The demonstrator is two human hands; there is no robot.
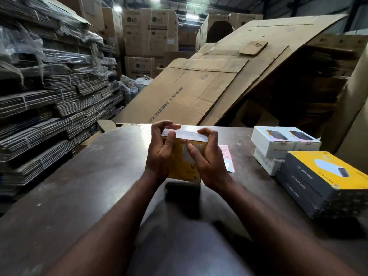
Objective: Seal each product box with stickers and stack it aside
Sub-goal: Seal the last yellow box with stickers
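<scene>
- The left hand [159,154] and right hand [208,162] are both gripping the yellow product box [182,166] above the table [79,176].
- The box is sitting closed, its contents hidden. Its long axis is running away from the person, grey end pointing far.
- A pink sticker sheet [227,156] is lying just right.
- Closed grey-and-yellow boxes [322,182] are sitting stacked beside white boxes [282,140].

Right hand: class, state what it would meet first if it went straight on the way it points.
The yellow box, which the right hand grips together with the left hand; past it, probably only the table top, though depth is unclear.
</scene>
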